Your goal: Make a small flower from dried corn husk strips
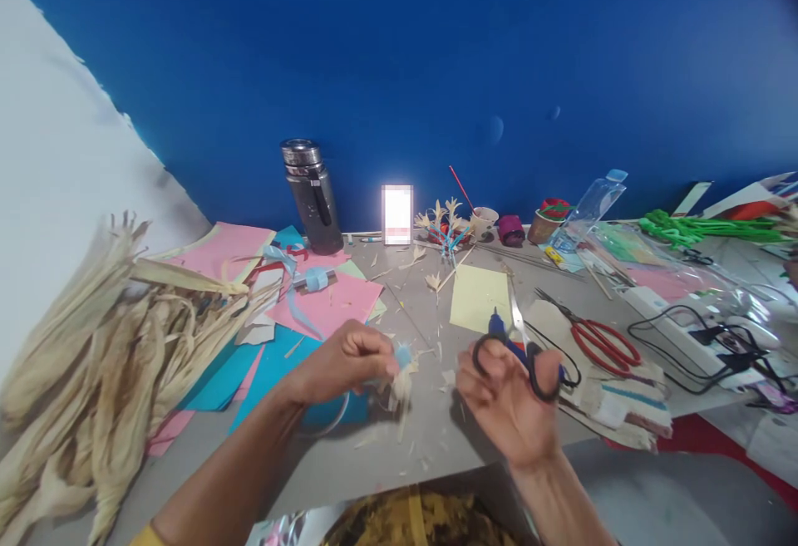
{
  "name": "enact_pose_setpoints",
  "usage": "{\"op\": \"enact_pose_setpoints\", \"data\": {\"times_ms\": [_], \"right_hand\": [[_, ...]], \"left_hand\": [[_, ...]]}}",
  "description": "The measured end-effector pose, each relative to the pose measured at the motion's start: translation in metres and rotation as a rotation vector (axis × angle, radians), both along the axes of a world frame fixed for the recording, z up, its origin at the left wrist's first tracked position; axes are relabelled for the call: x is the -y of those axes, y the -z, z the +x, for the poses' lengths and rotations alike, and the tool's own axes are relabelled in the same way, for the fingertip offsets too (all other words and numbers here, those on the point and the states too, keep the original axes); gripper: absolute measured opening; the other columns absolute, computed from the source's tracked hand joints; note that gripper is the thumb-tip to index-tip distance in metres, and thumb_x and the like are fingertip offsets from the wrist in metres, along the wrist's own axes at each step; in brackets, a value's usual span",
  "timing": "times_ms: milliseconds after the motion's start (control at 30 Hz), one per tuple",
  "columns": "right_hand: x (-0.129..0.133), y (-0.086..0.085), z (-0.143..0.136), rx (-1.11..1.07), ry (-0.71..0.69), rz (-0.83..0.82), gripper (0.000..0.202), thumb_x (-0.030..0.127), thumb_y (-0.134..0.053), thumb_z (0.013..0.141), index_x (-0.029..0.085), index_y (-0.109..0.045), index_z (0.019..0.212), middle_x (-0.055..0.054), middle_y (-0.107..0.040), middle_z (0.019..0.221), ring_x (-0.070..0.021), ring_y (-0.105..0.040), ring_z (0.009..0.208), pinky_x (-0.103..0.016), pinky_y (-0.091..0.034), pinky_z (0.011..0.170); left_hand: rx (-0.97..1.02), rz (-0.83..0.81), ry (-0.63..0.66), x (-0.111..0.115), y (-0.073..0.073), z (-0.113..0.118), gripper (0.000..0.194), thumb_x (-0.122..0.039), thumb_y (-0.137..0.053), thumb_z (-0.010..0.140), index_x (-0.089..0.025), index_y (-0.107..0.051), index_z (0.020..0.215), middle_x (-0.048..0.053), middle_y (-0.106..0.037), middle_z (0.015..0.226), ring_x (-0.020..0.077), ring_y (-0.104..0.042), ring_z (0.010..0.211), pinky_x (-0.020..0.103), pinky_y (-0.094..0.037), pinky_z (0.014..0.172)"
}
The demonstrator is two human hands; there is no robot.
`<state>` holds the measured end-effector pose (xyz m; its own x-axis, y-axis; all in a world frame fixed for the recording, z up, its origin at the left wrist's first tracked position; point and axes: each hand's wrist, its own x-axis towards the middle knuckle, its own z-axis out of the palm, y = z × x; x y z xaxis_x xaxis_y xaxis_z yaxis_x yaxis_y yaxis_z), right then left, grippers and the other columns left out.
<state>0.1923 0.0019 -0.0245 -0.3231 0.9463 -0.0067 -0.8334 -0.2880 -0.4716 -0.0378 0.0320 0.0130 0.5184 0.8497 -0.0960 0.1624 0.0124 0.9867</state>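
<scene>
Near the middle of the table, my left hand point(352, 361) pinches a small husk flower point(402, 392) with light blue tape point(403, 355) at its top; its pale strips hang down below my fingertips. To the right, my right hand point(514, 405) is turned palm up, with a thumb and fingers through the black handles of a pair of scissors point(519, 313). The scissor blades point up and away, over the edge of a yellow paper point(480, 297). A blue glue gun point(497, 323) lies just behind the scissors, partly hidden by them.
Dried corn husks point(112, 363) and coloured papers point(324, 305) cover the left side. A dark flask point(312, 205), a lit phone point(397, 215) and husk flowers point(450, 226) stand at the back. Red scissors point(604, 342), a power strip point(698, 338) and green stems point(711, 228) lie right.
</scene>
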Motion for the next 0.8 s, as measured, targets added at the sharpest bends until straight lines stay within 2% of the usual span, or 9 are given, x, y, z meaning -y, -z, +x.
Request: {"op": "enact_pose_setpoints", "data": {"times_ms": [67,167,233,333,400,467,600,700,800], "right_hand": [[0.006,-0.003,0.007,0.168,-0.093,0.121,0.061,0.08,-0.069,0.067,0.02,-0.066,0.078,0.002,-0.042,0.065,-0.0121,-0.03,0.058,-0.026,-0.03,0.055],[0.013,-0.004,0.007,0.584,-0.225,0.337,0.067,0.082,-0.066,0.069,0.016,-0.068,0.08,-0.003,-0.055,0.069,-0.0132,-0.04,0.059,-0.028,-0.033,0.056],[0.011,-0.004,0.004,0.885,-0.176,0.43,0.062,0.075,-0.064,0.077,0.015,-0.069,0.087,-0.006,-0.06,0.076,-0.0147,-0.046,0.064,-0.028,-0.036,0.058],[0.0,-0.002,0.001,1.182,0.015,0.557,0.047,0.06,-0.061,0.087,0.017,-0.069,0.103,-0.005,-0.06,0.085,-0.0165,-0.051,0.072,-0.027,-0.041,0.064],[-0.007,0.0,-0.001,1.316,0.101,0.624,0.037,0.053,-0.062,0.088,0.017,-0.068,0.094,-0.003,-0.056,0.081,-0.0152,-0.049,0.069,-0.025,-0.04,0.062],[-0.013,0.001,-0.004,1.463,0.104,0.63,0.035,0.049,-0.065,0.085,0.017,-0.061,0.071,0.001,-0.048,0.068,-0.0124,-0.041,0.061,-0.024,-0.033,0.055],[-0.024,-0.004,-0.015,1.819,0.056,0.591,0.045,0.042,-0.075,0.077,0.019,-0.045,0.054,0.006,-0.036,0.052,-0.0101,-0.027,0.053,-0.025,-0.018,0.05],[-0.031,-0.009,-0.024,1.953,-0.005,0.639,0.037,0.037,-0.079,0.075,0.019,-0.05,0.06,0.004,-0.048,0.056,-0.0102,-0.032,0.052,-0.025,-0.018,0.051],[-0.036,-0.011,-0.036,1.994,-0.066,0.678,0.026,0.035,-0.079,0.076,0.019,-0.058,0.073,0.001,-0.062,0.068,-0.0118,-0.045,0.057,-0.024,-0.021,0.052]], "left_hand": [[0.062,0.019,-0.091,-0.003,0.001,-0.003,0.049,-0.052,-0.073,0.079,-0.016,-0.055,0.051,-0.004,-0.044,0.044,0.0065,-0.037,0.039,0.023,-0.029,0.043],[0.159,-0.008,-0.12,-0.006,0.004,-0.001,0.048,-0.053,-0.073,0.079,-0.016,-0.057,0.054,-0.004,-0.043,0.041,0.0071,-0.038,0.039,0.023,-0.032,0.045],[0.209,-0.01,-0.137,-0.007,0.006,0.0,0.041,-0.051,-0.074,0.079,-0.014,-0.064,0.061,-0.003,-0.049,0.046,0.0078,-0.042,0.042,0.023,-0.035,0.047],[0.254,0.078,-0.158,-0.009,0.007,0.0,0.033,-0.046,-0.078,0.077,-0.014,-0.073,0.07,0.004,-0.063,0.065,0.0127,-0.055,0.057,0.027,-0.045,0.058],[0.255,0.15,-0.159,-0.01,0.005,-0.003,0.028,-0.043,-0.078,0.077,-0.015,-0.076,0.071,0.009,-0.068,0.081,0.0169,-0.06,0.071,0.031,-0.049,0.068],[0.248,0.187,-0.204,-0.011,-0.002,-0.009,0.024,-0.039,-0.078,0.077,-0.016,-0.077,0.072,0.012,-0.07,0.096,0.0194,-0.063,0.081,0.032,-0.051,0.073],[0.325,0.286,-0.514,-0.006,-0.026,-0.029,0.014,-0.031,-0.081,0.071,-0.019,-0.076,0.069,0.01,-0.07,0.107,0.0234,-0.065,0.092,0.035,-0.055,0.076],[0.296,0.376,-0.763,-0.001,-0.045,-0.043,0.014,-0.029,-0.083,0.068,-0.019,-0.074,0.072,0.006,-0.072,0.089,0.0217,-0.065,0.083,0.035,-0.056,0.071],[0.002,0.505,-1.018,0.0,-0.057,-0.056,0.02,-0.034,-0.083,0.067,-0.02,-0.073,0.078,0.001,-0.069,0.073,0.0168,-0.06,0.069,0.03,-0.051,0.063]]}}
